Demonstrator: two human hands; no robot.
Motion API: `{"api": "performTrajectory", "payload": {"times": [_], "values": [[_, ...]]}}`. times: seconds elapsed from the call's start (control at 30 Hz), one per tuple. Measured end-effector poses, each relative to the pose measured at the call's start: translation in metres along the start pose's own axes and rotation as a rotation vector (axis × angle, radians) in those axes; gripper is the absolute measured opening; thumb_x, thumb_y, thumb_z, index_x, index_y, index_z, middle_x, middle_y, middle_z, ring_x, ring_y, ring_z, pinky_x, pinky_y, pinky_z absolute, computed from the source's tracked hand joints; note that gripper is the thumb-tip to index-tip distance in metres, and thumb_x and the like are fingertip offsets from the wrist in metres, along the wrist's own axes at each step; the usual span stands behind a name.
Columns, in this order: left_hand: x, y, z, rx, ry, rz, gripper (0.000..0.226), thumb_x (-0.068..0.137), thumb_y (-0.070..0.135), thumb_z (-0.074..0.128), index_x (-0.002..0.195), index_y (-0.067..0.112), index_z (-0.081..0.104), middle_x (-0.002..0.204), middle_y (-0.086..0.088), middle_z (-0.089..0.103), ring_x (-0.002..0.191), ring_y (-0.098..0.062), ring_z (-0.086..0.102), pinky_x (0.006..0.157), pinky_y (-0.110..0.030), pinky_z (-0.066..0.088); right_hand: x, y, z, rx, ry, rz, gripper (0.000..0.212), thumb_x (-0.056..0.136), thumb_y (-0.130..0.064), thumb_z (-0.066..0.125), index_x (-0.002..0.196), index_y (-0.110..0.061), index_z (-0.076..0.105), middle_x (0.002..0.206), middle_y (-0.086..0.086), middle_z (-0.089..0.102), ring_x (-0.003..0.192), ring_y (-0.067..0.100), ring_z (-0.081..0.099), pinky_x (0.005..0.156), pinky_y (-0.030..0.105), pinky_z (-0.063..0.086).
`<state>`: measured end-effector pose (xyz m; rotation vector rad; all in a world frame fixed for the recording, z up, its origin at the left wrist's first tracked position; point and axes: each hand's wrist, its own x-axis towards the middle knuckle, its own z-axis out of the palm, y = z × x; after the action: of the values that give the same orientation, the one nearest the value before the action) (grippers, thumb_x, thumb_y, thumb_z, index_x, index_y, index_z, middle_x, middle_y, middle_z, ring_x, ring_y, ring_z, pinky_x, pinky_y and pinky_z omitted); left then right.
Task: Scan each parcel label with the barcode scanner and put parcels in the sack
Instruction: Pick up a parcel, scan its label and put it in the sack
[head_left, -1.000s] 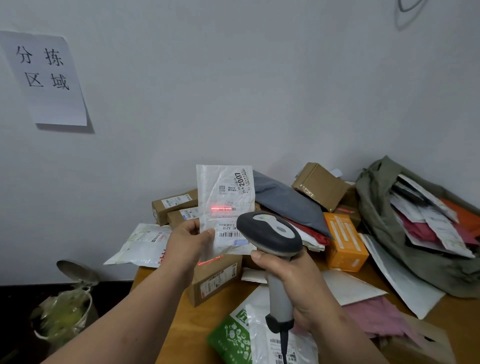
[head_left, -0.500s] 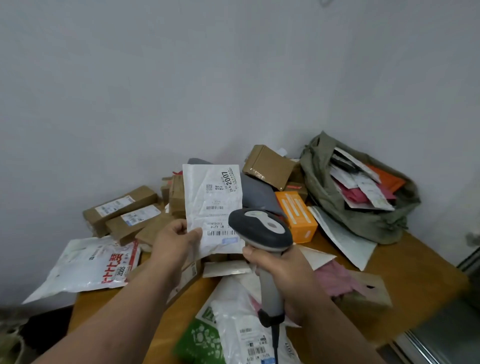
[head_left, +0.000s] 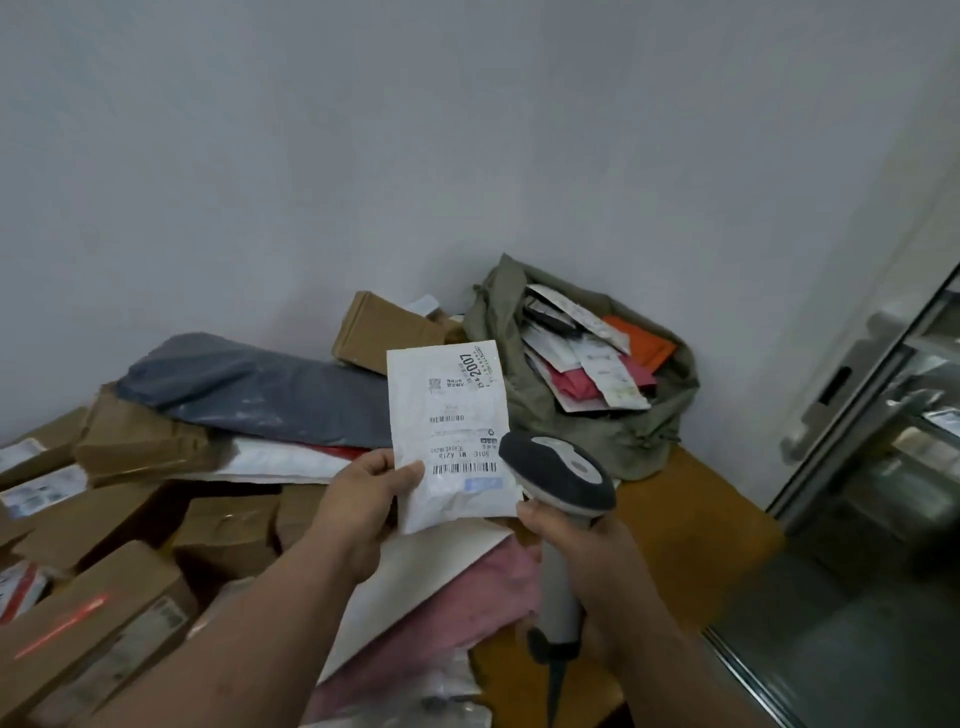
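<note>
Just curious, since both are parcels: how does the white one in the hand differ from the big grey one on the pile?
The white parcel is small and held upright by the left hand; the grey parcel is much larger and lies flat on the boxes. The white one shows a printed barcode label; no label shows on the grey one. Both are soft bags, not boxes.

The boxes at lower left run off the frame's edge. The scanner hides the parcel's lower right corner. Label print is too small to read.
</note>
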<state>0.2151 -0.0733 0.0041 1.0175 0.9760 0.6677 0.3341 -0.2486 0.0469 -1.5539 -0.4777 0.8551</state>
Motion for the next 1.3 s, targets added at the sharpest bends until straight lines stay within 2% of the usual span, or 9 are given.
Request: {"api": "performTrajectory", "payload": {"times": [0.07,0.17,0.4,0.5,0.7,0.9,1.0,1.2,1.3], "values": [[0.01,-0.004,0.038,-0.029,-0.035,-0.032,0.011,0.094,0.007,0.062,0.103,0.003,0.067,0.106,-0.016,0.075,0.099,-0.036,0.07,0.091,-0.05,0.055,0.024,-0.005,-0.037,0.018,0.01,0.025,0.009,0.078,-0.021,0.08,0.084,-0.021,0.074,0.068,-0.002,0.071,0.077,0.02,0.065,0.075,0.042,0.054],[0.023,-0.011,0.088,-0.064,-0.066,-0.069,0.01,0.094,0.006,0.061,0.102,0.004,0.066,0.106,-0.016,0.075,0.101,-0.036,0.07,0.093,-0.051,0.054,0.053,-0.01,-0.076,0.045,-0.066,0.047,0.015,0.081,-0.017,0.078,0.094,-0.016,0.071,0.076,0.0,0.068,0.072,0.018,0.06,0.066,0.035,0.052],[0.052,-0.009,0.159,0.03,-0.134,-0.099,0.018,0.099,0.01,0.055,0.11,0.009,0.069,0.105,-0.011,0.076,0.095,-0.029,0.073,0.074,-0.04,0.059,0.12,-0.015,-0.112,0.092,-0.026,0.018,0.014,0.083,-0.014,0.078,0.097,-0.016,0.074,0.086,0.001,0.077,0.082,0.025,0.073,0.077,0.04,0.056],[0.08,-0.003,0.171,0.166,-0.11,-0.055,0.019,0.1,0.015,0.057,0.112,0.016,0.071,0.109,-0.005,0.074,0.102,-0.025,0.07,0.089,-0.04,0.055,0.158,-0.021,-0.12,0.027,0.11,0.002,0.015,0.083,-0.015,0.079,0.095,-0.015,0.07,0.083,0.002,0.077,0.081,0.024,0.074,0.079,0.041,0.059],[0.146,0.012,0.171,0.295,-0.043,0.031,0.044,0.1,0.027,0.057,0.143,0.019,0.049,0.138,-0.003,0.054,0.125,-0.022,0.051,0.103,-0.04,0.044,0.226,-0.037,-0.127,-0.223,0.215,-0.061,0.011,0.081,-0.017,0.078,0.077,-0.015,0.067,0.074,0.004,0.074,0.08,0.025,0.072,0.083,0.047,0.057],[0.207,0.021,0.178,0.318,-0.062,0.026,0.049,0.099,0.039,0.058,0.145,0.028,0.048,0.15,0.003,0.046,0.136,-0.023,0.044,0.107,-0.038,0.038,0.299,-0.04,-0.123,-0.415,0.174,-0.12,0.012,0.082,-0.014,0.075,0.077,-0.012,0.065,0.077,0.013,0.074,0.081,0.032,0.071,0.087,0.053,0.055],[0.243,0.024,0.19,0.263,-0.043,0.024,0.047,0.095,0.039,0.063,0.14,0.031,0.054,0.151,-0.001,0.044,0.135,-0.023,0.046,0.112,-0.042,0.04,0.35,-0.038,-0.12,-0.538,0.151,-0.188,0.023,0.082,-0.019,0.075,0.087,0.0,0.063,0.081,0.022,0.071,0.081,0.036,0.069,0.078,0.045,0.054],[0.304,0.032,0.225,0.328,0.041,-0.034,0.045,0.095,0.037,0.064,0.138,0.03,0.056,0.162,0.002,0.019,0.144,-0.027,0.031,0.115,-0.044,0.036,0.439,-0.035,-0.11,-0.586,0.044,-0.111,0.03,0.078,-0.032,0.074,0.076,-0.003,0.067,0.073,0.012,0.07,0.071,0.025,0.067,0.062,0.029,0.049],[0.325,0.036,0.232,0.312,0.127,-0.053,0.049,0.099,0.032,0.058,0.146,0.027,0.047,0.157,-0.001,0.034,0.14,-0.026,0.039,0.113,-0.044,0.038,0.473,-0.029,-0.101,-0.53,-0.03,-0.068,0.027,0.073,-0.036,0.076,0.067,-0.013,0.064,0.071,0.006,0.071,0.072,0.023,0.069,0.067,0.035,0.056]]}}
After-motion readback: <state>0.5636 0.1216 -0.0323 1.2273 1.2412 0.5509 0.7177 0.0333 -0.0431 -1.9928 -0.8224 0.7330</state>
